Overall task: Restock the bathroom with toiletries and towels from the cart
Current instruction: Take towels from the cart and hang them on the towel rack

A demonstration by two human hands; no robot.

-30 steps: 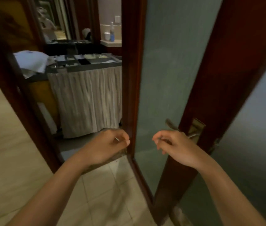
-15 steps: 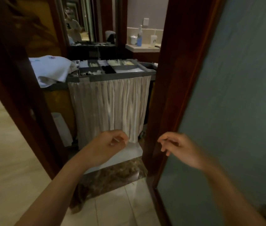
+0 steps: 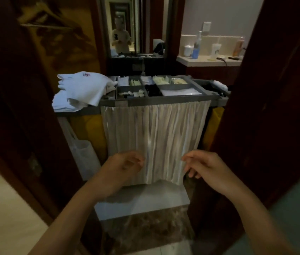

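Note:
The housekeeping cart [image 3: 163,102] stands just beyond the doorway, a pleated white curtain [image 3: 154,137] hanging over its front. Its grey top tray holds small toiletries [image 3: 132,93] in compartments. A pile of white towels [image 3: 80,92] lies on the cart's left end. My left hand [image 3: 122,167] and my right hand [image 3: 203,166] are held up in front of the curtain's lower edge, fingers loosely curled, nothing in either. They are apart from each other and do not touch the cloth.
Dark wooden door frames [image 3: 22,115] flank the opening; a frosted glass door [image 3: 292,208] is at lower right. Behind the cart are a mirror [image 3: 132,26] and a counter [image 3: 208,60] with bottles and cups. A white bag [image 3: 84,155] hangs at the cart's left.
The view has swung from the glass door to face the cart, which now fills the centre. Both hands stay raised and empty, now in front of the curtain.

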